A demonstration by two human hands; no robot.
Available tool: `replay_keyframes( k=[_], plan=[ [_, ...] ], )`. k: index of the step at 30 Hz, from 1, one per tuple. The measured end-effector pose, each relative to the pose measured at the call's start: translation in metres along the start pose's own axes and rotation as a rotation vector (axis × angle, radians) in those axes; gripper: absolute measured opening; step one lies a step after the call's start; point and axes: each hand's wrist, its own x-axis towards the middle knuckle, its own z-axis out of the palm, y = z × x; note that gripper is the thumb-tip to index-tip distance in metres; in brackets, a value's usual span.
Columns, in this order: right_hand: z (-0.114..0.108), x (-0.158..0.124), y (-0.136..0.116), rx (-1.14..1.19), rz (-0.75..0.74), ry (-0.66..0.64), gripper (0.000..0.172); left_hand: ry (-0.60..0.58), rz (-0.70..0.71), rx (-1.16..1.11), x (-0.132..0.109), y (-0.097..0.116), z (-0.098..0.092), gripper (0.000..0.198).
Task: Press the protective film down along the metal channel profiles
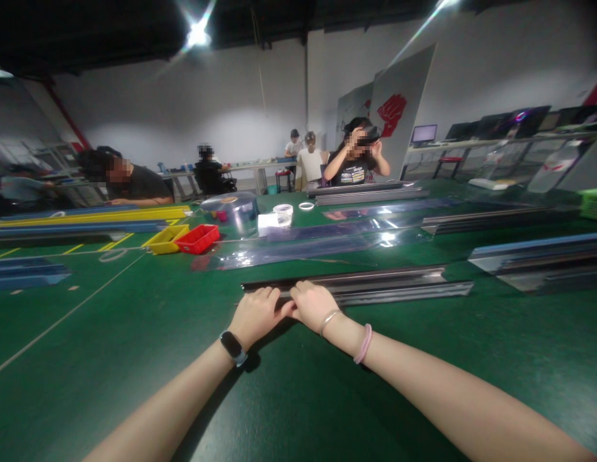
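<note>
A long dark metal channel (399, 284) lies across the green table (298, 398) in front of me. My left hand (255, 314) wraps its fingers over the channel's near edge close to the left end. Right beside it, my right hand (314, 305) grips the same edge, and the two thumbs meet or nearly meet. Both hands hide part of the channel's near wall. The channel's right part stretches away past my right hand, its open side facing up.
Beyond the channel lie clear plastic strips (298, 247). A red bin (198, 239) and a yellow bin (167, 240) stand to the left, near a roll of clear film (243, 215) and white tape rolls (283, 215). More channels (544, 256) lie at right. A person (357, 157) sits across the table.
</note>
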Motion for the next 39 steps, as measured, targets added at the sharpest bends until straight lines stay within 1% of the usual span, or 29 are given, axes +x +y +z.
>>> replay_keyframes(
  k=[3,7,12,17,21,24,28,34,39],
  plan=[
    [0.0,-0.003,-0.005,-0.008,0.043,0.046,0.017,0.007,-0.016,0.011,0.001,0.001,0.001,0.03],
    [-0.001,-0.004,-0.011,-0.006,0.114,0.011,0.013,0.008,-0.034,0.012,0.001,0.002,0.001,0.03],
    [-0.002,-0.005,-0.013,-0.036,0.177,-0.009,0.014,-0.012,-0.049,0.009,0.001,0.003,0.001,0.033],
    [0.001,-0.003,-0.01,-0.027,0.143,-0.029,0.015,-0.043,-0.059,0.017,0.001,0.004,0.0,0.035],
    [0.004,-0.004,-0.008,-0.028,0.14,0.021,0.014,-0.059,-0.056,0.024,0.002,0.004,-0.001,0.036],
    [0.003,-0.005,-0.006,0.002,0.085,0.05,0.011,-0.054,-0.047,0.021,0.002,0.004,-0.002,0.035],
    [0.001,-0.004,-0.002,0.058,0.008,0.042,0.01,-0.045,-0.034,-0.005,0.001,0.004,-0.002,0.034],
    [0.001,-0.002,0.001,0.064,-0.002,-0.009,0.01,-0.045,-0.032,-0.011,0.002,0.003,-0.001,0.035],
    [0.002,-0.002,0.001,0.049,-0.017,0.016,0.006,-0.036,-0.061,0.019,0.004,0.006,-0.003,0.036]
  ],
)
